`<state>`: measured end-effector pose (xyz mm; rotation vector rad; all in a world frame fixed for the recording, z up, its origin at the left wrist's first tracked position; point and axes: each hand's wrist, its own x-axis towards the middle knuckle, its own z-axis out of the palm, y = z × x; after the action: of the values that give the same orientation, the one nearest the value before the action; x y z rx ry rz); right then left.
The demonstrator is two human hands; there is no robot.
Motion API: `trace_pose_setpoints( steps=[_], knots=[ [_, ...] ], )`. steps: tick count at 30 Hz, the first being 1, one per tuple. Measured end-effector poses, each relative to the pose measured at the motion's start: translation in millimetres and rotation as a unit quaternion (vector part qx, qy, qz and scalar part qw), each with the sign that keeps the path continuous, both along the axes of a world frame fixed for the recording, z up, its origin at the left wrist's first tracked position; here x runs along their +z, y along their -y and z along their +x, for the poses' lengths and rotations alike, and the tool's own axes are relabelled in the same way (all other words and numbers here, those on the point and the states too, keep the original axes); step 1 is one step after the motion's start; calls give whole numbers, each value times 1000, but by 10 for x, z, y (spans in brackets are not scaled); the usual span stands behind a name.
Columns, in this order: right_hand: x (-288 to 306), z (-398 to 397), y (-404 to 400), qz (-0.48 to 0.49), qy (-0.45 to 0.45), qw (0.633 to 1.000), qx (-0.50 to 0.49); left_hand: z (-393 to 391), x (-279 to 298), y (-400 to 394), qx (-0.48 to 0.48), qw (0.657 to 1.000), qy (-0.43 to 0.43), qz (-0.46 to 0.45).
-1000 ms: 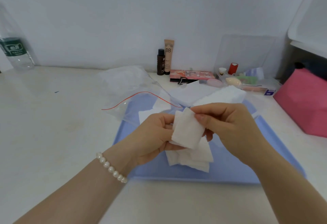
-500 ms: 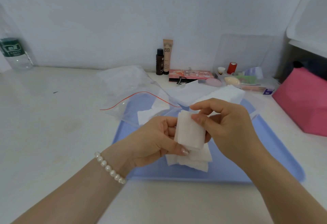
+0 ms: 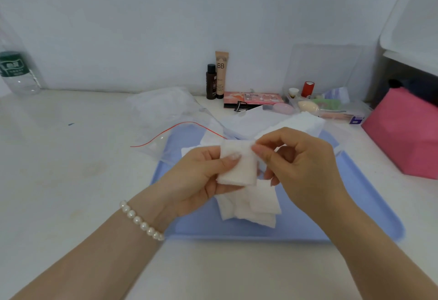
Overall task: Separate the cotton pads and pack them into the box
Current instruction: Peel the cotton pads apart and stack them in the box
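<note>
head view: the left hand (image 3: 196, 176) holds a small stack of white cotton pads (image 3: 237, 165) above a blue tray (image 3: 369, 216), its grip closed round the stack with the thumb pressed across the front face and the fingers behind. the right hand (image 3: 301, 164) meets the stack at its upper right corner, thumb and forefinger pinched together on the edge of the pads, the other fingers loosely curled below. a pearl bracelet (image 3: 141, 221) sits on the left wrist. under the hands, loose pads (image 3: 251, 207) lie in an overlapping pile on the tray. a clear zip bag with a red seal line (image 3: 166, 119) lies half on the tray's far left corner and half on the white surface (image 3: 71, 169). behind the tray more white pads or tissue (image 3: 301, 122) are heaped, partly hidden by the hands. along the wall stand a dark bottle (image 3: 211, 81) and a beige tube marked bb (image 3: 220, 74), touching side by side, with a pink palette (image 3: 253, 99) just beside them and a clear box (image 3: 331, 107) of small cosmetics further right. a pink container (image 3: 407, 133) is at the right edge, a water bottle (image 3: 16, 74) at the far left.
</note>
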<state>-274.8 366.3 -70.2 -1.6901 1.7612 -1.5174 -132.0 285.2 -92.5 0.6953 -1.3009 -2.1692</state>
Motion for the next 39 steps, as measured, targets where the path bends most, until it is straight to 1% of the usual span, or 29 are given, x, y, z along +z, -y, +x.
trace_pose_setpoints(
  steps=[2, 3, 5, 7, 9, 10, 14, 16, 18, 21, 23, 24, 25, 26, 27, 28, 29, 31, 33, 35, 39],
  knots=[
    [51, -50, -44, 29, -72, 997, 10, 36, 28, 83, 52, 999, -12, 4],
    [77, -60, -78, 74, -126, 989, 36, 53, 41, 118, 70, 997, -12, 4],
    [88, -49, -141, 182, -242, 949, 91, 73, 52, 148, 87, 996, -2, 3],
    [58, -13, -171, 248, -330, 905, 102, 69, 48, 145, 89, 996, 5, 5],
    [47, 56, -162, 280, -367, 882, 94, 69, 44, 134, 89, 996, 6, 6],
    [31, 64, -145, 287, -366, 880, 94, 70, 46, 132, 89, 996, 5, 5],
    [-19, -17, -93, 295, -288, 908, 73, 56, 42, 125, 87, 996, -1, 11],
    [-28, -60, -81, 281, -267, 920, 53, 43, 27, 116, 80, 997, 2, 10],
    [-35, -80, -51, 232, -253, 939, 18, 31, 10, 103, 76, 997, 4, 5],
    [-24, -105, -15, 98, -214, 969, -71, 14, -8, 102, 93, 996, -3, 6],
    [10, -131, -3, 29, -139, 982, -124, 16, -9, 117, 115, 993, -9, 1],
    [26, -143, -7, 16, -75, 989, -124, 16, -10, 119, 121, 993, -9, -1],
    [56, -143, -8, 17, 20, 995, -99, 16, -11, 124, 126, 992, -7, -4],
    [79, -142, -10, 28, 145, 988, -45, 15, -14, 120, 127, 992, -2, -8],
    [111, -126, -8, 54, 269, 962, 13, 11, -21, 111, 125, 992, 4, -11],
    [119, -114, -7, 80, 355, 930, 57, 2, -30, 98, 121, 992, 10, -14],
    [135, -88, -10, 107, 405, 904, 86, -9, -41, 82, 116, 993, 14, -16],
    [145, -50, -9, 140, 431, 885, 104, -31, -51, 51, 104, 994, 12, -20],
    [134, -24, -8, 155, 431, 882, 110, -46, -53, 28, 96, 995, 2, -20],
    [130, -17, -10, 149, 429, 884, 107, -51, -52, 21, 94, 995, -12, -16],
    [113, -7, -15, 106, 448, 879, 126, -56, -34, 6, 95, 994, -45, 4]
  ],
)
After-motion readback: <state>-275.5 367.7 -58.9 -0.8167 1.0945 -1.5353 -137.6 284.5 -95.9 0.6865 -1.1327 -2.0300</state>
